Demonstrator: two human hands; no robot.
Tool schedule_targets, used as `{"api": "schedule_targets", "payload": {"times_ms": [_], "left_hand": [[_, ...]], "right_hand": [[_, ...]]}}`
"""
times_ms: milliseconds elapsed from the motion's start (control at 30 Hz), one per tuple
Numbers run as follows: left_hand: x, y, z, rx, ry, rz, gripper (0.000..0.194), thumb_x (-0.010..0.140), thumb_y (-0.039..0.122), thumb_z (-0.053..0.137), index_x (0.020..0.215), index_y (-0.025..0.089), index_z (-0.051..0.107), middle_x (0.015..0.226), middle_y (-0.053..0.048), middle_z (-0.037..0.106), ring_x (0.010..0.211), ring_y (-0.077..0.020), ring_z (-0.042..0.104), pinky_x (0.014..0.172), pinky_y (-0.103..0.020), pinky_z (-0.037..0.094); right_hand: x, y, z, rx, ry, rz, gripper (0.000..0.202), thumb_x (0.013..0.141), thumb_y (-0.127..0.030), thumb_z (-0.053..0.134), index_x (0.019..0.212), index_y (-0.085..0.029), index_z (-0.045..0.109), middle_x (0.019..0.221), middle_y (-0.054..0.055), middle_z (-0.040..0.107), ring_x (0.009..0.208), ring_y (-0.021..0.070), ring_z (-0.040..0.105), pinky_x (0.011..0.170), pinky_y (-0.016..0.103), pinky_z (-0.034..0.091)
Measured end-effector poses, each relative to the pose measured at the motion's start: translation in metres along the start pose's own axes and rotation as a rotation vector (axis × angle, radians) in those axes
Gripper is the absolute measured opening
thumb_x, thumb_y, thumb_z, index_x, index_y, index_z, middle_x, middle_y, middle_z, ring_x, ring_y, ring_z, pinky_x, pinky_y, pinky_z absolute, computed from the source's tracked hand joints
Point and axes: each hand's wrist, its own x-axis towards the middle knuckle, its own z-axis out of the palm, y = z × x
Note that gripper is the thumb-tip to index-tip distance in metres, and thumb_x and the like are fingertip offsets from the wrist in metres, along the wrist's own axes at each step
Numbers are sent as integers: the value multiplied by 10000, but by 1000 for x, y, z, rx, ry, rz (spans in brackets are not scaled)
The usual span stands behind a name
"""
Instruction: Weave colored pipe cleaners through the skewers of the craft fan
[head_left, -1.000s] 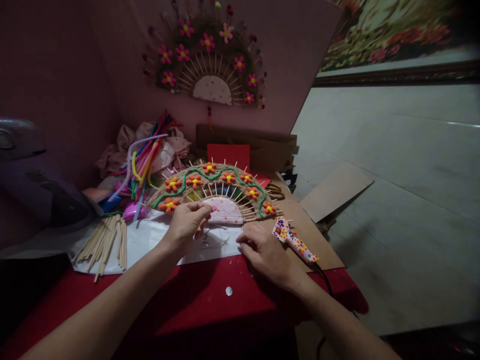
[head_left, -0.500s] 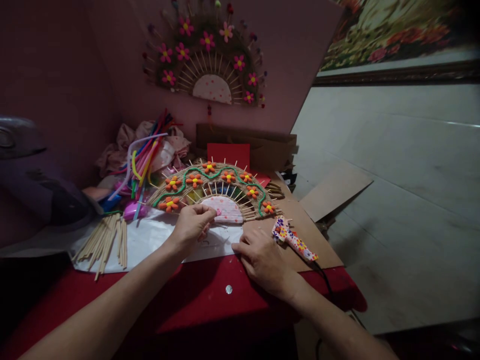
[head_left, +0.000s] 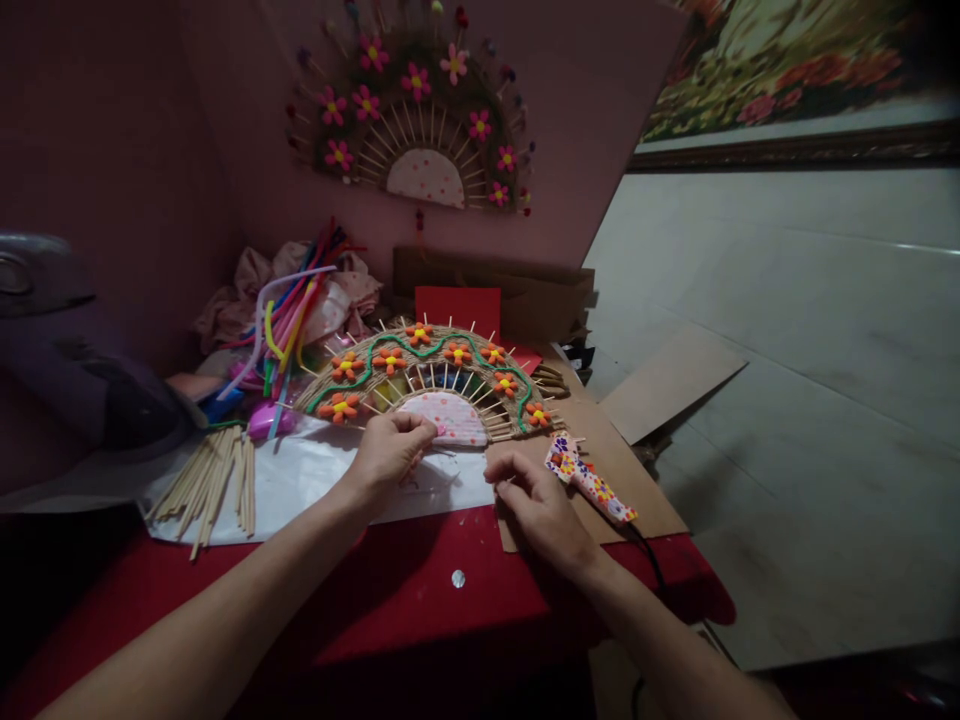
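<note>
My left hand [head_left: 386, 458] is closed in a pinch on a small pink piece [head_left: 440, 430], too small to name. It is held in front of the pink-dotted white half-round [head_left: 454, 412] at the centre of a fan-shaped decoration [head_left: 382, 375]. Twine wraps the fan, with orange flowers, a wavy green strand and thin sticks sticking out. Loosely curled, my right hand [head_left: 536, 510] hovers at the left edge of the brown cardboard [head_left: 641, 500], its finger and thumb apart and nothing visible in them. A flower-patterned glue gun [head_left: 592, 480] lies to the right of it.
Loose wooden sticks [head_left: 206, 480] lie on white paper [head_left: 300, 470] at left. Behind them are coloured pipe cleaners [head_left: 289, 320]. A small silvery disc [head_left: 458, 578] sits on the red cloth [head_left: 360, 600]. A finished fan [head_left: 424, 130] hangs on the wall.
My right hand has lifted and shifted slightly right, its fingers loosening and more cardboard edge showing. My left hand, with the pink piece, has moved slightly right and down.
</note>
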Motion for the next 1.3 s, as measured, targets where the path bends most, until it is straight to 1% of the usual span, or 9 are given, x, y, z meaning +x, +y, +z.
{"api": "schedule_targets", "payload": {"times_ms": [200, 400, 567, 667, 867, 1000, 1067, 1133, 1300], "left_hand": [[-5, 2, 2, 42, -73, -25, 241, 650, 292, 610, 516, 167, 454, 338, 70, 392, 253, -33, 260, 276, -165, 173], [-8, 2, 5, 54, -110, -44, 218, 646, 299, 618, 553, 160, 477, 364, 85, 382, 277, -25, 261, 288, -154, 184], [-8, 0, 5, 64, -116, -21, 214, 645, 279, 616, 542, 159, 472, 362, 88, 375, 277, -23, 259, 287, -153, 179], [-5, 3, 2, 31, -93, 23, 236, 655, 291, 614, 523, 161, 466, 351, 82, 377, 273, -32, 266, 283, -164, 188], [-2, 30, -24, -161, 188, 209, 201, 612, 279, 678, 572, 130, 550, 420, 54, 478, 326, -44, 367, 313, -168, 250], [-9, 41, -60, -324, 526, 301, 139, 573, 213, 700, 645, 118, 629, 550, 24, 594, 478, -69, 529, 459, -173, 411], [-14, 39, -79, -481, 727, 349, 88, 576, 163, 683, 615, 128, 613, 591, 28, 610, 558, -68, 566, 538, -162, 446], [-18, 32, -95, -590, 828, 333, 69, 584, 128, 664, 620, 138, 607, 586, 38, 600, 564, -64, 568, 541, -154, 449], [-19, 11, -111, -750, 804, 203, 77, 622, 88, 637, 678, 130, 604, 620, 26, 598, 588, -92, 593, 582, -217, 502]], "right_hand": [[3, -11, -3, 767, -124, 357, 187, 638, -148, 605, 824, -144, 587, 699, -3, 527, 559, 70, 416, 473, 185, 278], [3, -15, -2, 945, -158, 380, 198, 629, -123, 638, 826, -133, 624, 705, 7, 536, 609, 77, 448, 483, 173, 301], [7, -19, -1, 840, -99, 323, 218, 652, -158, 654, 869, -135, 641, 718, 10, 552, 606, 71, 452, 506, 176, 312], [18, -28, -3, 694, -17, 193, 204, 678, -199, 641, 876, -153, 645, 706, 1, 558, 581, 72, 435, 514, 193, 312], [60, -57, 10, 238, 82, -250, 145, 774, -239, 558, 902, -197, 612, 819, 15, 592, 724, 131, 508, 648, 265, 397], [91, -72, 41, -159, -46, -595, 217, 795, -126, 473, 940, -199, 617, 922, 38, 569, 857, 164, 505, 761, 318, 397], [106, -74, 62, -321, -103, -727, 259, 776, -75, 472, 942, -193, 632, 927, 45, 546, 916, 177, 480, 816, 340, 378], [120, -74, 84, -466, -150, -810, 241, 781, -107, 519, 966, -191, 648, 950, 58, 535, 930, 189, 451, 827, 349, 360], [143, -67, 132, -718, -259, -907, 281, 793, -175, 558, 1043, -264, 648, 918, 49, 510, 866, 194, 407, 761, 329, 340]]}}
